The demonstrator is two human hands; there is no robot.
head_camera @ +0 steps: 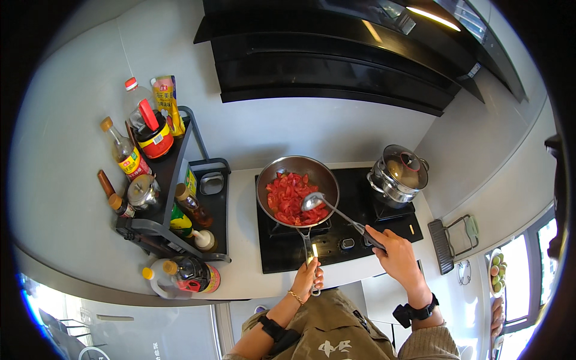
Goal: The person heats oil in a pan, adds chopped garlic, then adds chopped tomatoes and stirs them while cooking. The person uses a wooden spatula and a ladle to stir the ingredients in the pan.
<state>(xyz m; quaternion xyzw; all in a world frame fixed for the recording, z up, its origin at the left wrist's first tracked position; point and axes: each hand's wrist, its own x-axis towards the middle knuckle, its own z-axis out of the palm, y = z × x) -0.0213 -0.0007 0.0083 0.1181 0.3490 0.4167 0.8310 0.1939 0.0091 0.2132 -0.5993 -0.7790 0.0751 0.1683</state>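
A deep frying pan (pixel 261 189) with chopped tomatoes (pixel 288 195) in it stands over the left burner of a black gas hob (pixel 342 198). My left hand (pixel 308 279) is closed around the pan's metal handle, near its looped end. In my right hand (pixel 396 256) is the dark grip of a metal ladle (pixel 312 201), whose bowl rests on the tomatoes at the right side of the pan. The ladle's shaft crosses the pan's rim. Both wrists wear black straps.
A steamer pot with a glass lid (pixel 396 180) stands on the right burner. Left of the hob, a two-tier black rack (pixel 225 198) holds bottles and jars, with large bottles (pixel 193 275) in front. A black range hood (pixel 333 76) hangs above. A dark rack (pixel 443 247) stands at right.
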